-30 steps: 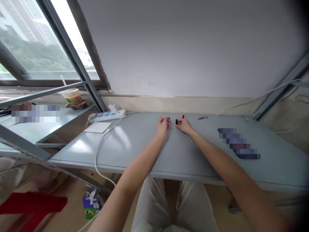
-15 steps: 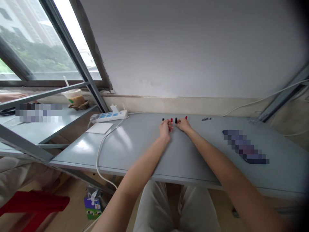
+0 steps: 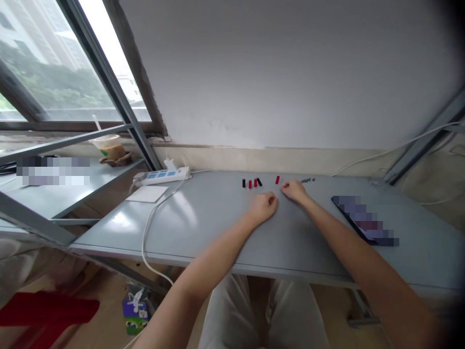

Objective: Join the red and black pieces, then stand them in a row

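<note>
On the grey desk [image 3: 218,218] stand small cylinders in a short row: a black cylinder [image 3: 243,182], a red cylinder [image 3: 250,184], another red cylinder [image 3: 255,182] and a tilted black cylinder [image 3: 259,182]. A third red cylinder [image 3: 277,180] leans apart, to the right of the row. My left hand [image 3: 264,207] rests nearer to me, fingers curled closed; whatever is inside is hidden. My right hand [image 3: 295,190] has its fingertips pinched together just right of the lone red cylinder, not clearly touching it. Small dark metal pieces [image 3: 308,181] lie behind my right hand.
A power strip [image 3: 162,175] with a white cable and a flat white box [image 3: 147,194] are at the left. A pixelated tablet-like device [image 3: 363,220] lies at the right. Beyond the metal frame, a drink cup [image 3: 111,148] stands on the neighbouring desk.
My left hand has drawn back from the cylinders toward me and to the right. My right hand has moved right, off the black cylinder, which now stands tilted beside a red one.
</note>
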Available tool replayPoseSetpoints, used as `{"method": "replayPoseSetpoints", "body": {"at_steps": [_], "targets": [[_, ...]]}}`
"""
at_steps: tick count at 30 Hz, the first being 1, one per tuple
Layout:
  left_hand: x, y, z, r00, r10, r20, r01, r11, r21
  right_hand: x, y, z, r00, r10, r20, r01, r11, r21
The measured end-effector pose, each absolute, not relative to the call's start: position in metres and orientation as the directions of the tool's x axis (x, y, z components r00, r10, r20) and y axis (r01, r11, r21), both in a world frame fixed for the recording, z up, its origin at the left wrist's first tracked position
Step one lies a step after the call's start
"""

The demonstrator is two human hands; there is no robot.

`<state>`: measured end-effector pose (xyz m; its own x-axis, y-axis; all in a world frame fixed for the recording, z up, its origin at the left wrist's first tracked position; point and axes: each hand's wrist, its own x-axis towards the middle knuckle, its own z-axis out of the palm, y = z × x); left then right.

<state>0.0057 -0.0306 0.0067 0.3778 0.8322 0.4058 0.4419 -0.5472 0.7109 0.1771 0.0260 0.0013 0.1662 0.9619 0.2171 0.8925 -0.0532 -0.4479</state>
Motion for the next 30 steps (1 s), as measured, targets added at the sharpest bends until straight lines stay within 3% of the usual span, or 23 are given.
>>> {"method": "replayPoseSetpoints", "body": {"at_steps": [4,9,17,24,30], "targets": [[0.009,-0.047,0.008,0.584,0.691,0.425,0.448,-0.711,0.542,0.203,0.026,-0.004,0.304,0.929,0.212,0.875,-0.184,-0.448],[0.007,-0.045,0.01,0.622,0.645,0.444,0.455,-0.759,0.465,0.2,0.039,-0.013,0.319,0.928,0.191,0.846,-0.188,-0.499],[0.001,-0.033,0.004,0.494,0.732,0.469,0.521,-0.681,0.514,0.181,0.058,-0.009,0.301,0.941,0.152,0.836,-0.183,-0.518],[-0.006,-0.027,0.018,0.29,0.729,0.62,0.557,-0.655,0.51,0.178,0.058,-0.003,0.211,0.962,0.174,0.822,-0.078,-0.564],[-0.013,-0.02,0.021,0.239,0.791,0.563,0.668,-0.555,0.496,0.175,0.06,-0.008,0.219,0.957,0.19,0.838,-0.084,-0.539]]}}
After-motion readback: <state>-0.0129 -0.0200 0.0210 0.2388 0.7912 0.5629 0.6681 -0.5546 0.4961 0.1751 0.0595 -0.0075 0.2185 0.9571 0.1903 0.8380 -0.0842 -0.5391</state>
